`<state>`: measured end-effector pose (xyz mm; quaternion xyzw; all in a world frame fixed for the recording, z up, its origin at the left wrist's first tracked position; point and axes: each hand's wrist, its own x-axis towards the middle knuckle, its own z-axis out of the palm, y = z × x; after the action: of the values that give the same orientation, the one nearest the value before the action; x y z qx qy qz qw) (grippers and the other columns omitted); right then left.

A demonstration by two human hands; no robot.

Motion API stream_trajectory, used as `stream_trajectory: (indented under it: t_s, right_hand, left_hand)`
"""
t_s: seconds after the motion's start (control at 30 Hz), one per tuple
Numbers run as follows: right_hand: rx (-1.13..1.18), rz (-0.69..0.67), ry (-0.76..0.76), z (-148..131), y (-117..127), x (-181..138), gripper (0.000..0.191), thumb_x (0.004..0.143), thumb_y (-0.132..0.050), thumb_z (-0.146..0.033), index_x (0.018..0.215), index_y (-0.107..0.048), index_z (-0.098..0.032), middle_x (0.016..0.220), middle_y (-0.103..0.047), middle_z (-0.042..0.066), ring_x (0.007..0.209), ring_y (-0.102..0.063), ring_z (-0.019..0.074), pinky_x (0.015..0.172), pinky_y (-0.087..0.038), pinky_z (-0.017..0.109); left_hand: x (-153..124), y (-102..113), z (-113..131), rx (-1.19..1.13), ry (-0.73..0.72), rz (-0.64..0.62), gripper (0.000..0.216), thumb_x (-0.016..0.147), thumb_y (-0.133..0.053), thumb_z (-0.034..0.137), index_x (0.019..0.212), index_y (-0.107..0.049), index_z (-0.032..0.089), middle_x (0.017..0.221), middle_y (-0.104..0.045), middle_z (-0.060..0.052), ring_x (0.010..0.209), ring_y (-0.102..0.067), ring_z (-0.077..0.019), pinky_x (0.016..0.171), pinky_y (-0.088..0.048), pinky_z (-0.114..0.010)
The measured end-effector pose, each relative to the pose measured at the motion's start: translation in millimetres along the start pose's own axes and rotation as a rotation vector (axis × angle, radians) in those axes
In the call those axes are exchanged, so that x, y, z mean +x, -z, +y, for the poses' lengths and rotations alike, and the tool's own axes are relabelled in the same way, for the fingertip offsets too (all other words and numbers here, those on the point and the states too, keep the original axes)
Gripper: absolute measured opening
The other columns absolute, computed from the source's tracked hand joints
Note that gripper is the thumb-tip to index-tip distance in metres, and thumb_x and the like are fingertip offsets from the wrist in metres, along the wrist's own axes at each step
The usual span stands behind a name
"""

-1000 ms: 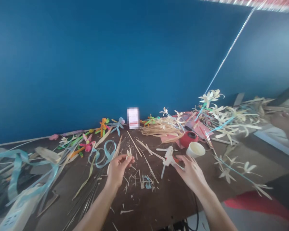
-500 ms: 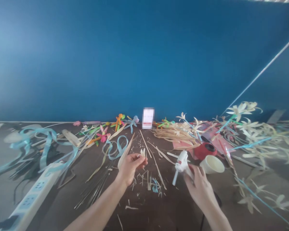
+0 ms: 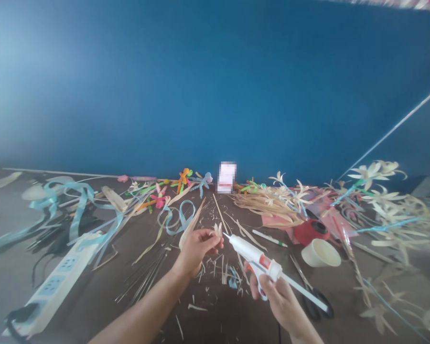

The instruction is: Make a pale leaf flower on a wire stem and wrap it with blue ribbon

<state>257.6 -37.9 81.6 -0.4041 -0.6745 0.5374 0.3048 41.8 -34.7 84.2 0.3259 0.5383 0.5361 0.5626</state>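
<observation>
Between the fingertips of my left hand [image 3: 198, 249] is a small pale flower [image 3: 218, 230], its petals pointing up. My right hand [image 3: 272, 292] is wrapped round the handle of a white hot glue gun [image 3: 251, 252]. A glue stick [image 3: 304, 292] juts from the gun's back end. The nozzle points left, close to the flower; whether it touches, I cannot tell. Under both hands, the dark table carries pale scraps [image 3: 207, 292] and bits of blue ribbon [image 3: 232, 277]. Black-handled scissors [image 3: 312, 296] lie partly behind the glue stick.
A white cup [image 3: 321, 253] and a red object [image 3: 310, 232] stand at right, near several pale flowers [image 3: 401, 210]. Dried strips [image 3: 265, 205] lie at the back. Leftward are blue ribbon [image 3: 78, 200], thin wires [image 3: 146, 277] and a power strip [image 3: 57, 282]. A pen [image 3: 269, 238] lies mid-right.
My right hand has brought the glue gun leftward and turned it, so its nozzle now points at the flower. The scissors and pen have come into clearer view. My left hand keeps its pinch.
</observation>
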Motion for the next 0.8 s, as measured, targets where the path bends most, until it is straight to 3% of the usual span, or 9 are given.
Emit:
stream_trajectory:
  t_s: [0.13,0.33,0.6,0.8]
  right_hand:
    - [0.015,-0.027,0.027,4,-3,3,0.05,0.08,-0.036,-0.061,0.071,-0.06,-0.019,0.056,-0.05,0.003,0.056,-0.047,0.0176,0.063,-0.04,0.033]
    - [0.047,-0.049,0.043,1,-5,8,0.045,0.087,-0.031,-0.053,0.096,-0.056,-0.017,0.054,-0.049,0.001,0.056,-0.046,0.0168,0.061,-0.037,0.032]
    - [0.053,-0.04,0.096,9,-2,5,0.044,0.085,-0.034,-0.054,0.092,-0.058,-0.018,0.055,-0.051,0.002,0.054,-0.047,0.0164,0.059,-0.04,0.032]
    - [-0.171,0.019,0.236,5,4,5,0.037,0.082,-0.045,-0.05,0.099,-0.056,-0.019,0.07,-0.058,0.005,0.063,-0.054,0.0192,0.059,-0.046,0.03]
  left_hand:
    - [-4,0,2,-0.038,0.016,-0.021,0.018,0.067,-0.066,0.034,0.066,-0.065,0.015,0.066,-0.066,-0.003,0.061,-0.06,-0.0118,0.053,-0.044,-0.02]
    - [-10,-1,8,-0.197,0.055,-0.1,0.016,0.069,-0.067,0.028,0.067,-0.063,0.012,0.066,-0.064,-0.004,0.058,-0.057,-0.008,0.051,-0.04,-0.016]
    - [-9,2,6,-0.319,0.115,-0.109,0.017,0.066,-0.071,0.025,0.067,-0.06,0.012,0.068,-0.063,-0.003,0.06,-0.058,-0.008,0.05,-0.041,-0.015]
    - [-12,3,10,-0.384,0.189,-0.117,0.019,0.064,-0.073,0.024,0.07,-0.061,0.01,0.069,-0.062,-0.004,0.06,-0.059,-0.0079,0.051,-0.045,-0.014]
